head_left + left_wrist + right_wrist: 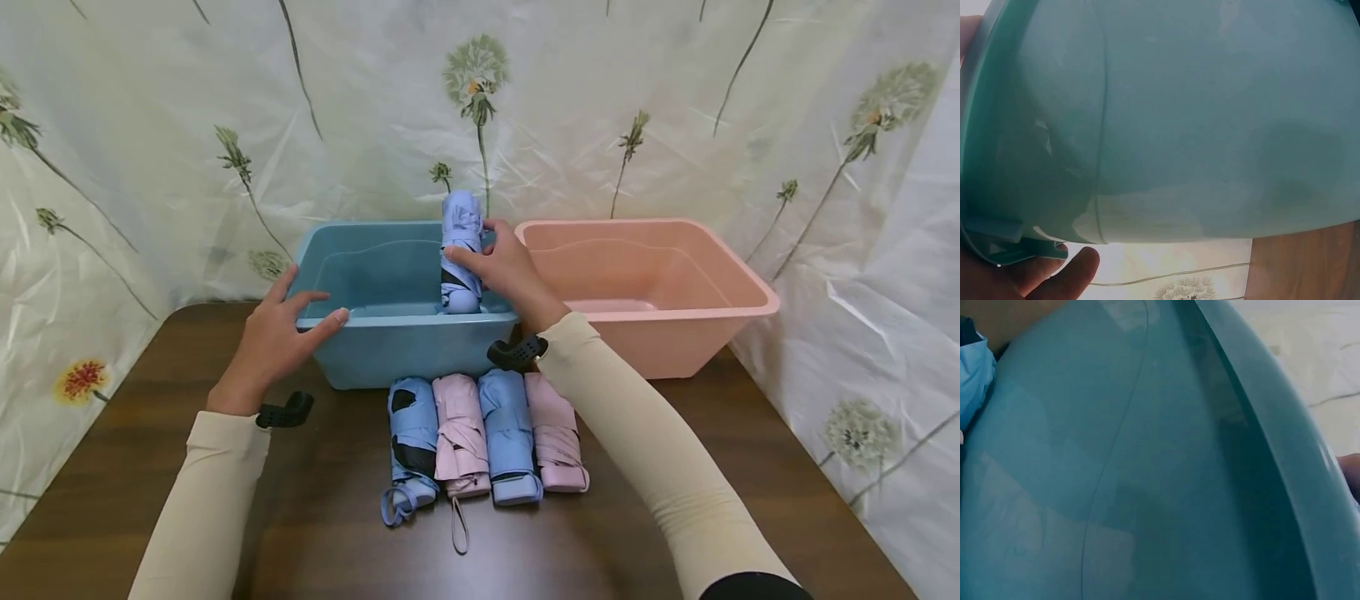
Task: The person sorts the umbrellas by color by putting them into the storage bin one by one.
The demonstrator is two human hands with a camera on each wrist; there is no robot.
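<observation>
Before flowered sheeting (360, 117), above an apparently wooden table (322, 508), the right hand (510, 265) grips a blue umbrella (461, 221), the left hand (272, 337) fingers-spread.

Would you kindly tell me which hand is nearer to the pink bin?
Right hand, beside the pink bin, holding an umbrella; the left hand touches the left end of the blue bin.

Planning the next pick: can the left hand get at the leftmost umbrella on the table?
Probably yes: the left hand touches only the blue bin, and nothing covers the leftmost umbrella.
</observation>
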